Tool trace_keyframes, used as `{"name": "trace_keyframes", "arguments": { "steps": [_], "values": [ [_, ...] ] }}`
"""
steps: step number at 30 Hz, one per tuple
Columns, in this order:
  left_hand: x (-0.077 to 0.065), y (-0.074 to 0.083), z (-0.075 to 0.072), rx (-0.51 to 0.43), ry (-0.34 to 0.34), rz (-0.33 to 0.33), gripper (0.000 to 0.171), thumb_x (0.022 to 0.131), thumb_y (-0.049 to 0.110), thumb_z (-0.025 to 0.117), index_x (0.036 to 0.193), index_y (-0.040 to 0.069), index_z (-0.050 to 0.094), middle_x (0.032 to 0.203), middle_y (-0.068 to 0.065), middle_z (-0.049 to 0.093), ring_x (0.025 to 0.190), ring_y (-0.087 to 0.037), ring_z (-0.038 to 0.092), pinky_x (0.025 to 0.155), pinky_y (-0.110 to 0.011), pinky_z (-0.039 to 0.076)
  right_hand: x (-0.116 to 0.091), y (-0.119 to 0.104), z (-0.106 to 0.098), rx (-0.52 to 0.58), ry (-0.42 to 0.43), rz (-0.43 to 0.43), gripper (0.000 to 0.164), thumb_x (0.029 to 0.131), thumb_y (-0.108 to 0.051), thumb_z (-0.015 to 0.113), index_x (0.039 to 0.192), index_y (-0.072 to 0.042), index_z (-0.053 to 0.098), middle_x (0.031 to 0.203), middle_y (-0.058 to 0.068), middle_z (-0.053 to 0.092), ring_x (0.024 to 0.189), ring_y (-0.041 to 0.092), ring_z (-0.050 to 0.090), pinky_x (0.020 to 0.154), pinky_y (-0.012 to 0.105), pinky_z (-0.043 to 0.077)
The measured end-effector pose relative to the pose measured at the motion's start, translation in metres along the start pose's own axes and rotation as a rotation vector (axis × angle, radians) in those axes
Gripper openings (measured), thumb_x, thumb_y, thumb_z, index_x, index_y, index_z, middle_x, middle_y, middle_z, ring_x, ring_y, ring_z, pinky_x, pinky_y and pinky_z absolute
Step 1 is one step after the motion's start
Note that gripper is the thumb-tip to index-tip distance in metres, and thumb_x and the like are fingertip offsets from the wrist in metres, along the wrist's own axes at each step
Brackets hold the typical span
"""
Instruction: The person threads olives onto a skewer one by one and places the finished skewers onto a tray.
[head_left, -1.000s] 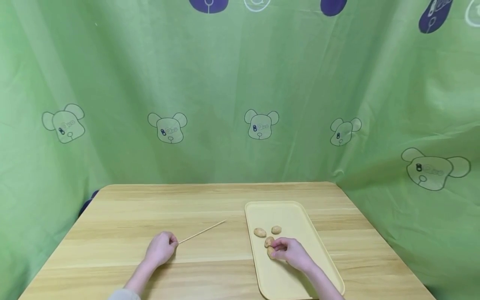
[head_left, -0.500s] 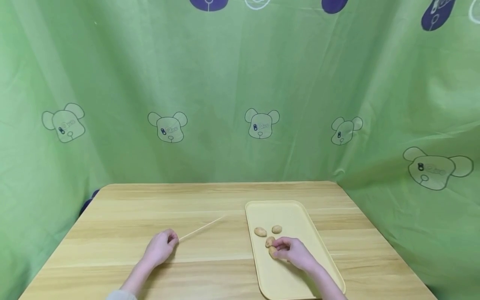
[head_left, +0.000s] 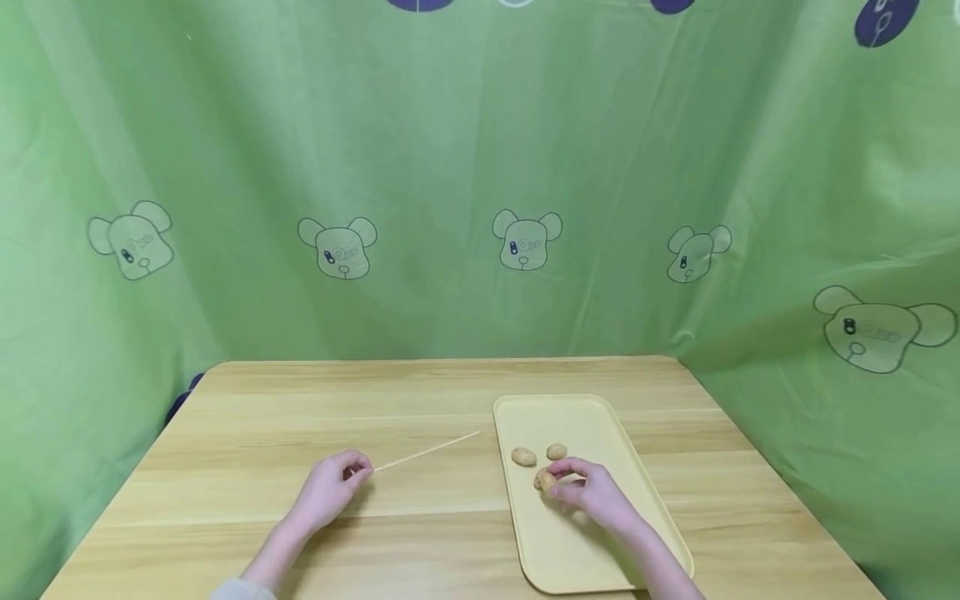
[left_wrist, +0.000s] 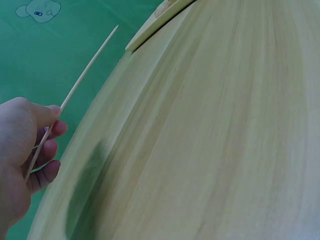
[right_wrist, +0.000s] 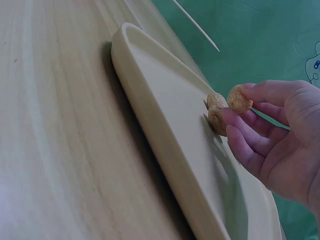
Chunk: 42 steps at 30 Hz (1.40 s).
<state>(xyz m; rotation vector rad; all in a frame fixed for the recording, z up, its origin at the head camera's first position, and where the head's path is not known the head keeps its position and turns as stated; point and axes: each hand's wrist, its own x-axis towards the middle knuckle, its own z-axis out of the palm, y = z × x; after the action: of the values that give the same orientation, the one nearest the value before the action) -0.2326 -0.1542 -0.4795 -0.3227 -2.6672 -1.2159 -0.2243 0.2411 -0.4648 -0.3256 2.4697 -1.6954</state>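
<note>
My left hand (head_left: 328, 490) pinches a thin wooden skewer (head_left: 427, 452) near one end, above the table. In the left wrist view the skewer (left_wrist: 82, 75) runs across the palm and its pointed tip aims up and away. Between the thumb and fingertips of my right hand (head_left: 600, 498) is a small tan potato (right_wrist: 239, 99), raised over the cream tray (head_left: 577, 554). Behind it on the tray lies another potato (head_left: 539, 477), partly hidden by the held one. Two more rest farther back, an oval potato (head_left: 523, 457) and a rounder potato (head_left: 557, 451).
The wooden table (head_left: 360, 400) carries the tray on its right side, with the tray's raised rim (head_left: 502, 450) facing the skewer. Green curtain (head_left: 435, 317) with printed bear heads hangs behind and on both sides.
My right hand has lifted the pinched potato slightly up and away from the tray. The left hand has raised the skewer and shifted it to the right, its tip now nearer the tray.
</note>
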Motion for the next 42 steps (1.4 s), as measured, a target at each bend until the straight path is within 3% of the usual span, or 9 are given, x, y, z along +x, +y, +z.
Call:
{"name": "trace_keyframes", "arguments": {
  "steps": [9,13,22,28,34,42],
  "values": [
    [-0.002,0.010,0.003,-0.065,-0.049,0.079,0.006,0.085,0.013,0.065,0.085,0.007,0.067,0.076,0.007,0.061,0.064,-0.006,0.049,0.057,-0.022,0.044,0.002,-0.007,-0.001,0.043,0.042,0.004,0.042,0.079,-0.005,0.068,0.114,0.012,0.054,0.113,0.021,0.058,0.083,0.021,0.063,0.072,0.028,0.053],
    [-0.002,0.013,0.004,-0.105,-0.089,0.083,0.005,0.083,0.010,0.066,0.087,0.008,0.067,0.077,0.005,0.062,0.065,-0.007,0.050,0.058,-0.021,0.045,0.003,-0.010,-0.001,0.038,0.041,-0.022,0.039,0.079,-0.003,0.067,0.114,0.011,0.055,0.112,0.023,0.057,0.082,0.019,0.063,0.072,0.025,0.051],
    [-0.004,0.019,0.000,-0.165,-0.158,0.102,0.009,0.081,0.009,0.067,0.088,0.003,0.067,0.075,0.005,0.059,0.067,-0.008,0.050,0.060,-0.022,0.045,0.005,-0.007,0.000,0.079,0.016,-0.037,0.040,0.079,-0.002,0.066,0.115,0.010,0.055,0.130,0.029,0.042,0.087,0.019,0.061,0.077,0.024,0.050],
    [-0.007,0.018,-0.003,-0.180,-0.194,0.130,0.010,0.082,0.010,0.066,0.089,0.002,0.068,0.076,0.003,0.058,0.067,-0.008,0.050,0.059,-0.022,0.045,0.005,-0.004,0.001,0.099,-0.012,-0.063,0.038,0.079,-0.002,0.065,0.114,0.011,0.055,0.128,0.028,0.043,0.085,0.014,0.059,0.076,0.023,0.050],
    [-0.009,0.019,-0.006,-0.211,-0.180,0.116,0.012,0.082,0.013,0.068,0.090,0.004,0.070,0.080,0.004,0.061,0.069,-0.010,0.051,0.060,-0.022,0.044,0.007,-0.007,0.002,0.092,-0.026,-0.081,0.036,0.080,-0.003,0.065,0.113,0.009,0.056,0.123,0.024,0.047,0.084,0.014,0.058,0.075,0.023,0.051],
    [-0.009,0.023,-0.008,-0.255,-0.177,0.095,0.014,0.081,0.014,0.069,0.090,0.004,0.071,0.079,0.003,0.061,0.067,-0.010,0.050,0.058,-0.022,0.043,0.005,-0.011,0.001,0.182,-0.087,-0.057,0.044,0.082,-0.002,0.062,0.120,0.016,0.049,0.116,0.022,0.052,0.087,0.029,0.064,0.080,0.034,0.052]
  ]
}}
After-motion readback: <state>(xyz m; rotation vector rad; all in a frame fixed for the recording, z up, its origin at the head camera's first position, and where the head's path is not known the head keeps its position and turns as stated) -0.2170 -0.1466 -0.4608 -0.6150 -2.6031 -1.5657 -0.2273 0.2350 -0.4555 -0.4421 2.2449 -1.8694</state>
